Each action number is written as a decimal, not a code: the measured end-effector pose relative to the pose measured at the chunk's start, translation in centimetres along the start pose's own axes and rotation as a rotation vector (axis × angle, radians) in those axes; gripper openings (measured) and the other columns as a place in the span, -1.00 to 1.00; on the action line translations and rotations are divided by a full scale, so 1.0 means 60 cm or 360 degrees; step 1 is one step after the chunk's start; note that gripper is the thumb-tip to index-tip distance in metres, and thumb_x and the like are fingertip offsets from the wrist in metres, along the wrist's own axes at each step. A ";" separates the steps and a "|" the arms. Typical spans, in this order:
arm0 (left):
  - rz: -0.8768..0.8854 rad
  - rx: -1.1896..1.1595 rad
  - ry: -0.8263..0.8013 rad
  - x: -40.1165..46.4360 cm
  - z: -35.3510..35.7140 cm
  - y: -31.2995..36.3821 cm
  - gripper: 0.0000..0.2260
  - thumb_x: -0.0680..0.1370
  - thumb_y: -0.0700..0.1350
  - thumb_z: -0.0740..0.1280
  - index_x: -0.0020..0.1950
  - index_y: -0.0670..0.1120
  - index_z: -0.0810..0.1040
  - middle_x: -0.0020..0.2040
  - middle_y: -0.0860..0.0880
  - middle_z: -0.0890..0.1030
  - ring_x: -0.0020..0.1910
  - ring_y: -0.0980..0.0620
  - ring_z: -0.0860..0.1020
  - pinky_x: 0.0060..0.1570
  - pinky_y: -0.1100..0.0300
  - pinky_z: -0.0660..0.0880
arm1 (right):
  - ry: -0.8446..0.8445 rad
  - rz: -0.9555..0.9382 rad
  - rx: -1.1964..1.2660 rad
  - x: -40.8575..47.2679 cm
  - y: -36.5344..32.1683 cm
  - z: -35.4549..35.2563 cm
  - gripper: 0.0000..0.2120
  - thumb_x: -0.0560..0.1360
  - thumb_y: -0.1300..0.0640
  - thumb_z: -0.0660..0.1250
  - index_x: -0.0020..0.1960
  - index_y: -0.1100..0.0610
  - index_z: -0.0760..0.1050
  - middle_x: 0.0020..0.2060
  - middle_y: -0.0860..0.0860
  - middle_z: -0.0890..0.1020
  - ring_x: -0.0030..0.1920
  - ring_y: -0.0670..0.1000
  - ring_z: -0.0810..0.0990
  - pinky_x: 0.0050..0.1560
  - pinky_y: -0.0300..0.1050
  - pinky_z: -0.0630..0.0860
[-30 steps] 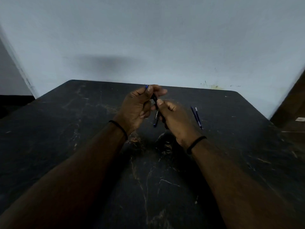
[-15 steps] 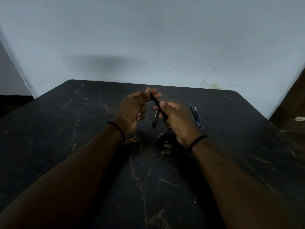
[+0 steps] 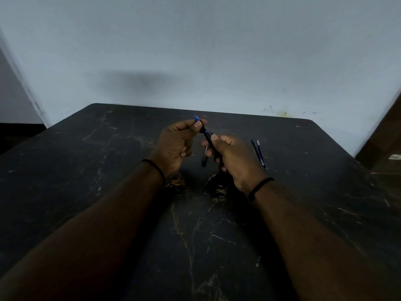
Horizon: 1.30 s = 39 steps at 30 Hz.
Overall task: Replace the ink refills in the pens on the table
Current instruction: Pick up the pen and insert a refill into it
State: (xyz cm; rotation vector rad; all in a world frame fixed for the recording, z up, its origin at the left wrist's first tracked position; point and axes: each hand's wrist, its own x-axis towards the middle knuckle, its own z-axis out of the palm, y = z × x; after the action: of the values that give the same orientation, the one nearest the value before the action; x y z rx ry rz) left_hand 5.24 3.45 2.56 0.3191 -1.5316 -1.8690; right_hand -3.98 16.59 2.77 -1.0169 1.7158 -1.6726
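Both hands hold one dark pen [image 3: 207, 135] with a blue tip above the middle of the black table [image 3: 86, 161]. My left hand [image 3: 175, 144] pinches its blue front end between thumb and fingers. My right hand [image 3: 233, 157] grips the pen's barrel lower down. A second dark pen [image 3: 204, 158] lies on the table below and between the hands, partly hidden by them. Two thin blue refills [image 3: 259, 153] lie side by side on the table to the right of my right hand.
The table's far edge meets a pale wall [image 3: 195, 51]. A brown piece of furniture [image 3: 384, 137] stands past the table's right corner. Each wrist wears a black band.
My left hand has slid up the pen, and the blue tip now shows above its fingers. Both hands stay on the pen, which is tilted the same way.
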 end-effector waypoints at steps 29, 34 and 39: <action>0.0038 0.0064 0.0050 0.000 -0.003 0.002 -0.86 0.61 -0.16 0.30 0.04 -0.16 0.64 -0.26 -0.02 0.56 -0.61 0.16 0.20 -0.61 0.31 0.13 | 0.0062 -0.0082 -0.0023 -0.012 -0.004 0.004 -0.83 0.63 0.06 0.28 0.14 0.13 0.51 -0.27 0.11 0.65 -0.47 -0.11 0.43 -0.54 -0.37 0.33; 0.0042 0.0097 0.0086 0.001 -0.005 0.002 -0.87 0.60 -0.16 0.31 0.01 -0.15 0.65 -0.26 -0.03 0.57 -0.61 0.16 0.20 -0.62 0.32 0.13 | 0.0218 -0.0216 -0.0210 -0.014 -0.002 0.006 -0.87 0.61 0.20 0.29 0.06 0.24 0.56 -0.22 0.21 0.67 -0.48 -0.19 0.49 -0.44 -0.35 0.40; 0.0041 0.0142 0.0128 0.000 -0.003 0.004 -0.87 0.59 -0.15 0.32 -0.01 -0.15 0.65 -0.20 -0.10 0.56 -0.61 0.15 0.20 -0.62 0.31 0.13 | 0.0263 -0.0255 -0.0317 -0.010 0.003 0.006 -0.91 0.59 0.18 0.30 0.00 0.14 0.58 -0.23 0.14 0.68 -0.39 -0.16 0.51 -0.34 -0.25 0.44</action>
State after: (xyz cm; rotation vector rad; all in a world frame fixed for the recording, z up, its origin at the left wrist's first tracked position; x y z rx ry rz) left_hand 5.42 3.26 2.72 0.4086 -1.5605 -1.7502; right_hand -3.37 16.85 2.49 -1.1616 1.9863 -1.7533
